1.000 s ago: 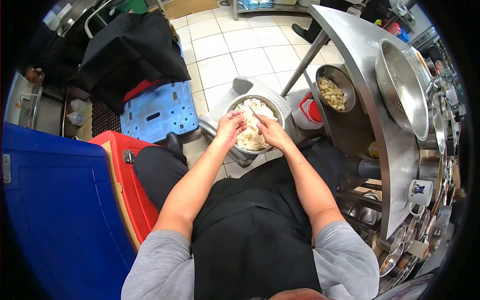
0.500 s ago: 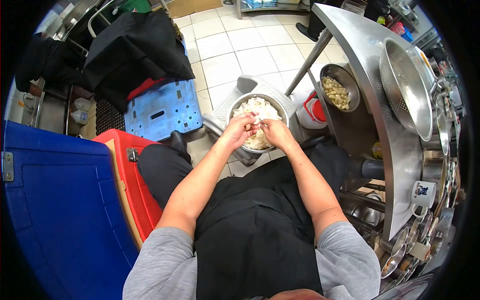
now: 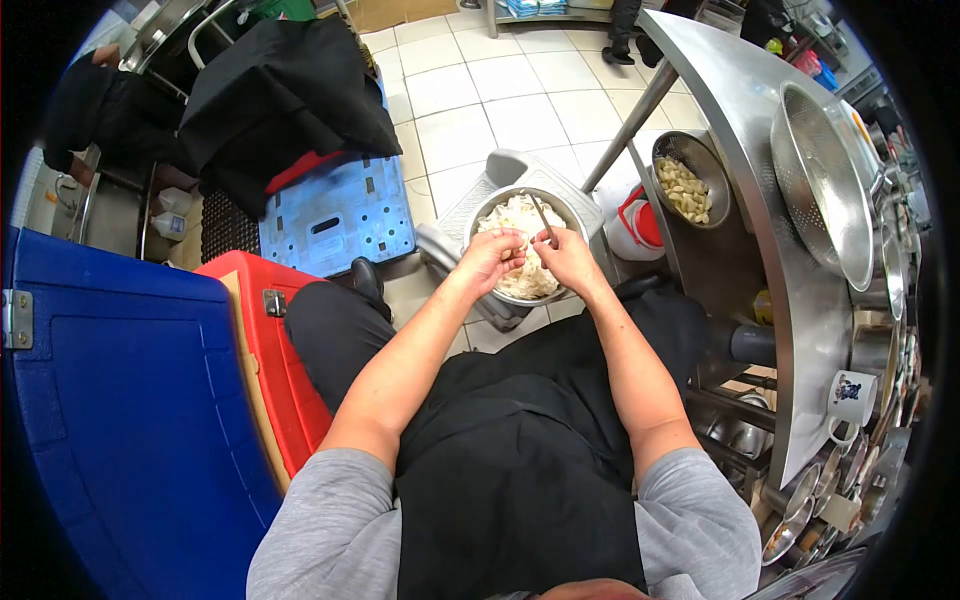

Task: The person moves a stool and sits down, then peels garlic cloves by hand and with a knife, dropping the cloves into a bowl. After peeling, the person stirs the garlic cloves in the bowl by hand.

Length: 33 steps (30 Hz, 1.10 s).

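White tiles are laid on the floor. On the left, a big blue box and a red box are placed side by side. A black cloth is spread over a heap on a blue plastic board, and a bit of red is seen under it. On the right, a shiny strainer full of tiny holes is put on the metal table. A white mug with a dark picture is seen near the pans. Dark shoes are seen far away.
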Each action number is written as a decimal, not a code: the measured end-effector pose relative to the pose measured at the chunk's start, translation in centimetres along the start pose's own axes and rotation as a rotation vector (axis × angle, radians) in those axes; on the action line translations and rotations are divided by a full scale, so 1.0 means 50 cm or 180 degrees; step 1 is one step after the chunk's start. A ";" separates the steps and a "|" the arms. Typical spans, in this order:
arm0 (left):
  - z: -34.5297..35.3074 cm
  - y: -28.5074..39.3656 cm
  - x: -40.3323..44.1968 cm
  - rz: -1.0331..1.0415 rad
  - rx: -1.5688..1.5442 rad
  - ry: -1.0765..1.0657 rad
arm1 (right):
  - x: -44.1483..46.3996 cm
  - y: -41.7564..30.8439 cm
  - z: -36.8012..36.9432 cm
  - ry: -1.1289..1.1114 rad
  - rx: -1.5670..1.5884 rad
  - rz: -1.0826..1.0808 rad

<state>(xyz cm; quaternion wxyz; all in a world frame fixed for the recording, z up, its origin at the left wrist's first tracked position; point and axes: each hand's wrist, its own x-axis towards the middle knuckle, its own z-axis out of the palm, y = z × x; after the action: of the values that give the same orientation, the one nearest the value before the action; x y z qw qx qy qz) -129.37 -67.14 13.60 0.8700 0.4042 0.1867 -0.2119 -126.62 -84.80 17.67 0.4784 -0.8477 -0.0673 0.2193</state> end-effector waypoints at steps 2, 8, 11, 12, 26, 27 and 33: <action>0.002 0.001 -0.002 0.0037 -0.0023 0.0033 | 0.003 0.009 0.003 -0.0088 -0.0148 -0.0002; 0.027 0.016 -0.022 -0.0086 0.0103 -0.0304 | 0.003 0.021 0.013 -0.0613 -0.0283 -0.0200; 0.021 0.008 -0.013 -0.0119 0.0237 -0.0398 | -0.001 0.011 0.011 -0.0571 -0.0441 -0.0170; 0.015 0.006 -0.009 -0.0107 0.0236 -0.0393 | -0.005 0.003 0.008 -0.0577 -0.0438 -0.0181; -0.002 -0.007 0.007 0.0271 -0.0068 0.0122 | 0.001 -0.002 0.004 0.0369 -0.0057 -0.0387; -0.016 -0.018 0.020 0.0332 0.0011 -0.0196 | -0.008 -0.019 0.006 0.0362 0.0075 -0.0469; 0.017 -0.023 0.011 0.0344 -0.0010 0.0359 | 0.013 0.017 0.035 0.0249 0.0607 -0.0536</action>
<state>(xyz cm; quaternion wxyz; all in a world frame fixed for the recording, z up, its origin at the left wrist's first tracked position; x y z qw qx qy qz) -129.38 -68.59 13.13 0.8689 0.4236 0.2136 -0.1413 -126.88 -83.69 16.01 0.5758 -0.7976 -0.0984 0.1506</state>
